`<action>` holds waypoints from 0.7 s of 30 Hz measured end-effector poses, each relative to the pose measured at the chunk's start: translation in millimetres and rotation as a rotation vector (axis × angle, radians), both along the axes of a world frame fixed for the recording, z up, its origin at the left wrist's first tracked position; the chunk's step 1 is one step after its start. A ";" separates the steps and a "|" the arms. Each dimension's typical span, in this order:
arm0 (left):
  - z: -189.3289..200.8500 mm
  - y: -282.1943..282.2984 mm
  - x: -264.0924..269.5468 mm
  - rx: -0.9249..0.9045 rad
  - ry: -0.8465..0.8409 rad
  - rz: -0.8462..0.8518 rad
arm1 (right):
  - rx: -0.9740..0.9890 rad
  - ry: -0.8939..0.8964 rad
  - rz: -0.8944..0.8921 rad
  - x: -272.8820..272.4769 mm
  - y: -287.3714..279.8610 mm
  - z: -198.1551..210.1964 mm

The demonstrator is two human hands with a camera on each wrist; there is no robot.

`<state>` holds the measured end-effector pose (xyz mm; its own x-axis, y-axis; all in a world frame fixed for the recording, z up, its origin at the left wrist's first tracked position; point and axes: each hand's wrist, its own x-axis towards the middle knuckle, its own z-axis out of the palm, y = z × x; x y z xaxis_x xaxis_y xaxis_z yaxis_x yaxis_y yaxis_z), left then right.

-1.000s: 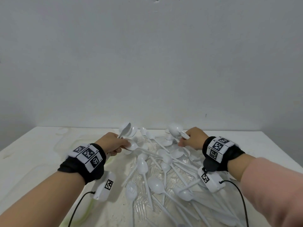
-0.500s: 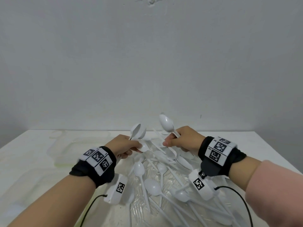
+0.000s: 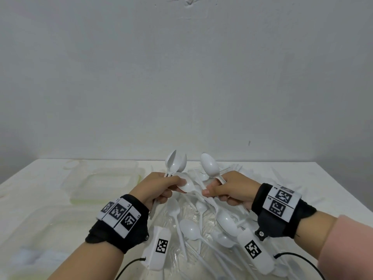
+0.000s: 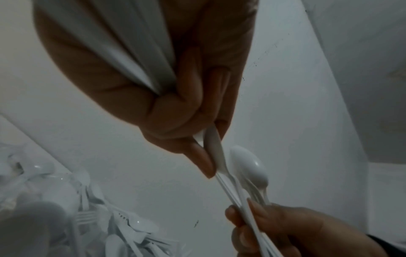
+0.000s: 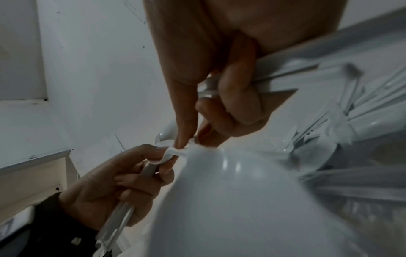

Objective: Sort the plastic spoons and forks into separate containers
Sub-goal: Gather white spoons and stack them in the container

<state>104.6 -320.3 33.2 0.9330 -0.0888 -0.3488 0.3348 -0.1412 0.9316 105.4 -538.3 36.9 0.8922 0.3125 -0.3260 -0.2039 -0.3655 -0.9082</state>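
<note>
Both hands were busy over the middle of the surface, held close together above the pile. The left hand [image 3: 159, 186] had its fingers curled round a small bunch of white plastic spoons [image 3: 175, 163], bowls sticking up toward the far edge and the handles poking out under the palm. The right hand [image 3: 232, 188] was wrapped round its own bundle, with one spoon [image 3: 210, 165] standing bowl-up above the knuckles; what looked like fork tines showed just beside its neck, but I couldn't tell for sure. Between the two hands another spoon [image 3: 186, 185] lay crosswise, and both thumbs were on it, the left at the bowl end and the right pinching the handle.

Under and in front of the hands sat the heap of loose cutlery [image 3: 193, 231], white spoons mixed with clear plastic pieces, spreading toward the near edge and the right side. A clear container [image 3: 101, 178] sat off toward the left far part of the surface [image 3: 333, 188], and a second clear container [image 3: 30, 229] sat nearer the left near corner. Black wrist straps with printed marker tags were on both arms.
</note>
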 end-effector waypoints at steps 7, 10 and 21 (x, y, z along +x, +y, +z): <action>-11.8 -9.5 -12.5 -0.180 -0.049 0.045 | 0.157 0.099 -0.027 -6.4 -1.7 -5.6; -17.4 -14.9 -16.6 -0.198 -0.125 0.089 | 0.142 0.109 -0.031 -6.4 -3.2 -7.5; -24.5 -13.4 -18.7 0.018 -0.328 0.200 | 0.314 0.012 -0.330 4.4 -5.9 -1.4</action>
